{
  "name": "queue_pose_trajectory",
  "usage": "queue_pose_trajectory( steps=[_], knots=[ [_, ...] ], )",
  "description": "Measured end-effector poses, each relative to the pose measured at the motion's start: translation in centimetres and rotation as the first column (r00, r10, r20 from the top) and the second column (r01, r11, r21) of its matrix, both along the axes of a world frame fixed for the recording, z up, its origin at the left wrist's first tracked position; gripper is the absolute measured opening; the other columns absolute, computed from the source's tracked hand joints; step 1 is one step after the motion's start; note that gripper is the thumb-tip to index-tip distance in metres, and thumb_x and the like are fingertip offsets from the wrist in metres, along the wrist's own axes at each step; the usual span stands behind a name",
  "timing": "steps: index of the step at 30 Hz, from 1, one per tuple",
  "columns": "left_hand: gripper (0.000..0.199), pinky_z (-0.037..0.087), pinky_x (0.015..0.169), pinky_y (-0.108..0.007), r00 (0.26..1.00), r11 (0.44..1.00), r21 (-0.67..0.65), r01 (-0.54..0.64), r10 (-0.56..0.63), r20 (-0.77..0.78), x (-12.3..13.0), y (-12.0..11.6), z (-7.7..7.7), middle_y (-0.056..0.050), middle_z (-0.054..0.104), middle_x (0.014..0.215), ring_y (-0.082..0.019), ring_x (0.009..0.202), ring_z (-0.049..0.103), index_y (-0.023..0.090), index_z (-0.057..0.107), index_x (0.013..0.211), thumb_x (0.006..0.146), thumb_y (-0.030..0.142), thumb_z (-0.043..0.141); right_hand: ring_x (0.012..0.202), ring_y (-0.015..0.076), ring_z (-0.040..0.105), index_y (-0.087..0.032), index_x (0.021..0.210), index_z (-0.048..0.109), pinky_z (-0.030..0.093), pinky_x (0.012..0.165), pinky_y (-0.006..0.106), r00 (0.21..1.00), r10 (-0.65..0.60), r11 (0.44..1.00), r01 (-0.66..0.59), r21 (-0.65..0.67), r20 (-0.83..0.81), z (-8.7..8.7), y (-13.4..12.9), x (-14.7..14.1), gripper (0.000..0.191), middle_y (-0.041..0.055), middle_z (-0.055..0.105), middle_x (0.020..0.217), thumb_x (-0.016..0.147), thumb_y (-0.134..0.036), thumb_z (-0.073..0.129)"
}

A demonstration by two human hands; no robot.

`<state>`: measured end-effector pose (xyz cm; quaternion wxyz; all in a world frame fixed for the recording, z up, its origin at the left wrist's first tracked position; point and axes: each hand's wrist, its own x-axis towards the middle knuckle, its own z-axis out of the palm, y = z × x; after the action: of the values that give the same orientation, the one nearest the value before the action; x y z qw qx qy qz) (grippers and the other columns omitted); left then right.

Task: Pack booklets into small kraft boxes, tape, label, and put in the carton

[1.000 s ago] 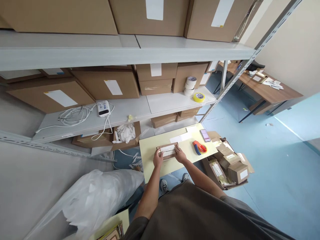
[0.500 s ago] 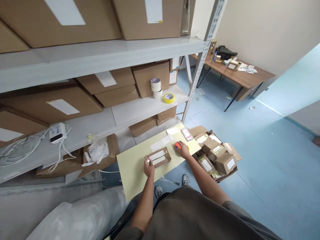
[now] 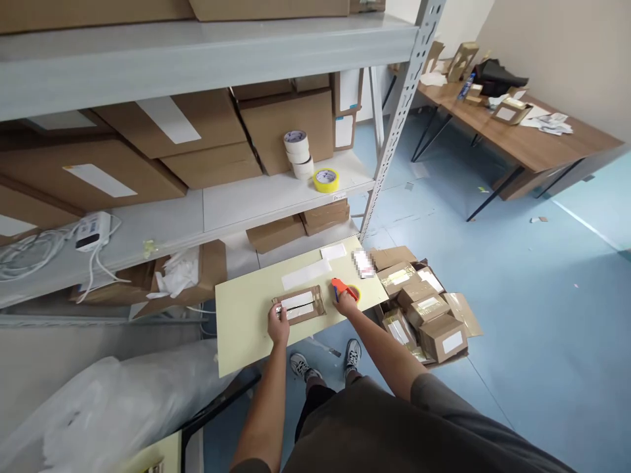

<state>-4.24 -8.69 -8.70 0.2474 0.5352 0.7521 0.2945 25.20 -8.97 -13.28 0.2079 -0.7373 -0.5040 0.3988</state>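
A small flat cardboard box (image 3: pixel 304 306) with white labels and a dark seam along its top lies on the pale yellow board (image 3: pixel 241 322). My left hand (image 3: pixel 279 324) grips its left end, thumb on top. Just right of the box, my right hand (image 3: pixel 346 304) is closed around an orange tape dispenser (image 3: pixel 340 286) loaded with yellow tape. The dispenser is apart from the box; my fingers partly hide it. Beyond them lie a long white paper strip (image 3: pixel 306 274), a smaller white sheet (image 3: pixel 334 251) and a blurred-out item (image 3: pixel 363 263).
An open carton of small taped boxes (image 3: pixel 428 309) stands right of the board. Behind it, a metal shelf (image 3: pixel 266 203) bears large cartons, white tape rolls (image 3: pixel 298 155) and a yellow roll (image 3: pixel 326 180). A plastic-wrapped bundle (image 3: pixel 123 414) sits at lower left. A brown table (image 3: pixel 552 148) stands far right.
My right hand has brought the tape dispenser closer to the box, and more of its orange body shows. My left hand stays on the box. The camera view has shifted.
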Motion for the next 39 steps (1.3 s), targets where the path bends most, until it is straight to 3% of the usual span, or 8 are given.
queue_pose_trajectory(
  steps=[3,7,14,18,22,27,31,39],
  knots=[
    [0.031,0.049,0.101,-0.037,1.000,1.000,-0.003,-0.015,0.015,0.006,0.2,-0.2,0.0,-0.010,0.067,0.134,-0.027,0.123,0.062,0.025,0.062,0.127,0.101,0.039,0.051,0.125,0.0396,0.063,-0.012,0.130,0.061,0.043,0.106,0.048,0.992,-0.089,0.985,0.101,-0.137,0.091,-1.6,-0.3,-0.2,0.052,0.0254,0.071,0.126,0.084,-0.036,0.069],
    [0.029,0.049,0.100,-0.035,1.000,1.000,-0.008,-0.019,0.019,-0.002,0.5,-0.3,0.0,-0.010,0.066,0.135,-0.027,0.123,0.062,0.025,0.063,0.125,0.102,0.038,0.051,0.122,0.0362,0.065,-0.015,0.133,0.060,0.043,0.105,0.046,0.995,-0.095,0.990,0.099,-0.101,0.044,-1.2,0.4,1.5,0.049,0.0226,0.073,0.119,0.088,-0.035,0.061],
    [0.028,0.050,0.097,-0.035,0.999,0.996,0.073,-0.044,0.045,-0.017,0.7,-0.2,-0.6,-0.012,0.065,0.134,-0.027,0.120,0.062,0.024,0.065,0.125,0.102,0.034,0.052,0.107,0.0319,0.067,-0.019,0.141,0.050,0.049,0.090,0.040,0.998,0.055,0.996,-0.052,0.074,-0.037,5.8,0.4,3.5,0.055,0.0158,0.073,0.119,0.091,-0.039,0.060],
    [0.027,0.048,0.103,-0.038,1.000,0.994,0.103,-0.022,0.025,-0.019,1.2,-0.1,-0.6,-0.013,0.066,0.133,-0.028,0.125,0.060,0.023,0.068,0.121,0.101,0.031,0.052,0.099,0.0263,0.066,-0.024,0.133,0.053,0.052,0.085,0.037,0.949,0.183,0.962,-0.119,0.245,-0.257,10.2,-1.0,0.9,0.049,0.0070,0.072,0.114,0.096,-0.055,0.056],
    [0.028,0.039,0.116,-0.045,0.997,0.997,0.038,-0.070,0.071,-0.018,1.5,-0.2,0.1,-0.014,0.059,0.148,-0.032,0.146,0.043,0.023,0.071,0.118,0.100,0.033,0.052,0.091,0.0244,0.066,-0.024,0.119,0.062,0.052,0.083,0.036,0.908,0.303,0.945,-0.249,0.209,-0.289,12.4,-1.0,-3.6,0.052,0.0033,0.072,0.101,0.087,-0.065,0.067],
    [0.034,0.030,0.123,-0.048,0.995,0.999,-0.053,-0.001,0.006,0.101,-0.1,-0.1,2.2,-0.012,0.062,0.147,-0.031,0.156,0.030,0.024,0.073,0.122,0.101,0.039,0.050,0.097,0.0282,0.067,-0.023,0.116,0.067,0.054,0.086,0.039,0.893,0.351,0.936,-0.329,0.124,-0.283,12.8,0.6,-7.4,0.058,0.0046,0.073,0.100,0.079,-0.067,0.073],
    [0.043,0.037,0.120,-0.044,0.956,0.998,0.041,0.050,-0.059,0.287,-1.9,1.1,5.3,-0.013,0.068,0.140,-0.030,0.143,0.051,0.022,0.072,0.128,0.101,0.048,0.051,0.098,0.0297,0.068,-0.021,0.115,0.068,0.055,0.087,0.041,0.870,0.329,0.944,-0.315,0.100,-0.367,12.3,1.1,-7.3,0.064,0.0061,0.073,0.100,0.076,-0.072,0.073],
    [0.050,0.053,0.098,-0.039,0.633,0.899,0.021,0.438,-0.324,0.703,-2.9,4.8,9.8,-0.015,0.079,0.115,-0.030,0.108,0.072,0.014,0.081,0.104,0.080,0.057,0.076,0.097,0.0275,0.067,-0.019,0.114,0.067,0.054,0.090,0.042,0.813,0.335,0.940,-0.322,0.113,-0.476,11.1,0.6,-6.5,0.070,0.0058,0.072,0.101,0.071,-0.074,0.078]
  ],
)
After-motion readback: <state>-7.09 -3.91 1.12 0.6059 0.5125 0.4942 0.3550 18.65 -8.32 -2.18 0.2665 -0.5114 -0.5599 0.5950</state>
